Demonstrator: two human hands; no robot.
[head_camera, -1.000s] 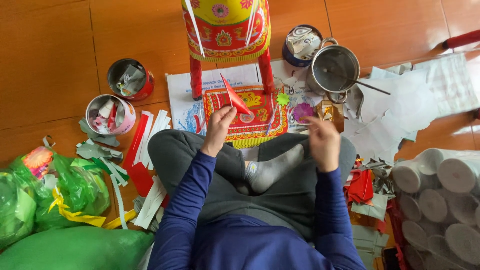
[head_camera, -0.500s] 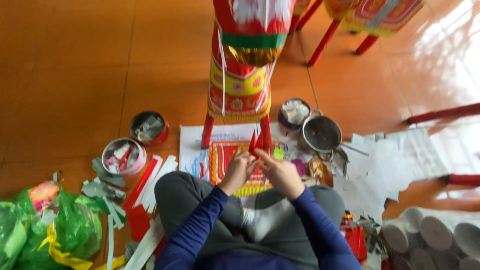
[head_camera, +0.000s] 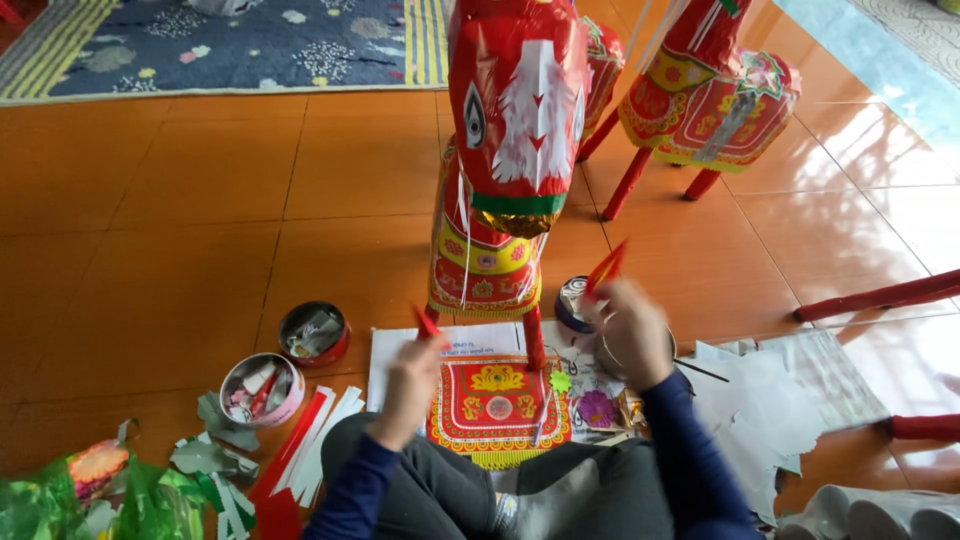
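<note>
left hand (head_camera: 412, 372) pinches one small red paper piece (head_camera: 427, 324), raised before the paper horse (head_camera: 505, 150) | right hand (head_camera: 632, 328) pinches a second red paper piece (head_camera: 607, 266) | paper horses: two | round tins (head_camera: 262, 388) on floor, left: two

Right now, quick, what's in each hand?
Left hand: closed on a small red paper piece.
Right hand: closed on a red paper strip; the picture is blurred.
</note>
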